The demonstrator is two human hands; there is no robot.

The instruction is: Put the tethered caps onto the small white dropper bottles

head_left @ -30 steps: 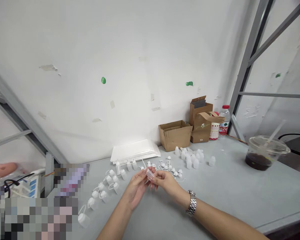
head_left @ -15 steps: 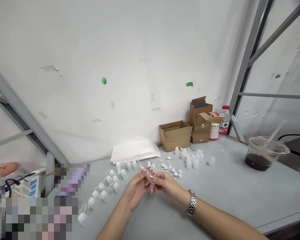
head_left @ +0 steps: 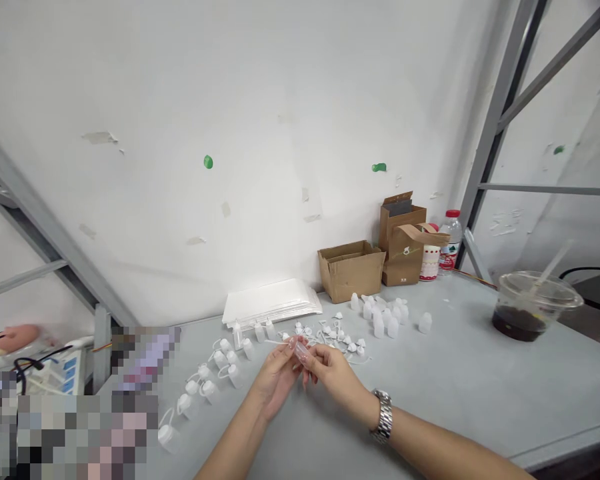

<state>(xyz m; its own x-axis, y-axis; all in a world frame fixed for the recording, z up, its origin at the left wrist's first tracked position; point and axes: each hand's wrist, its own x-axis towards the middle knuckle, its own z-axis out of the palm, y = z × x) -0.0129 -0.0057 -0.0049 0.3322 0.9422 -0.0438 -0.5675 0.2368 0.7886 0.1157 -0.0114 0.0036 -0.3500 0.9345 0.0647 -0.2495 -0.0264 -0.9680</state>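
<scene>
Together, L hand (head_left: 279, 373) & R hand (head_left: 329, 370) hold translucent plastic bottle (head_left: 303, 351).

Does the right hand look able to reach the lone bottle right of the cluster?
Probably yes: mostly bare tabletop lies between the right hand and the lone bottle, though its fingers are occupied with the held bottle.

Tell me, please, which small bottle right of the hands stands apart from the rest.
The rightmost small bottle, nearest the drink cup; a gap separates it from the cluster.
</scene>
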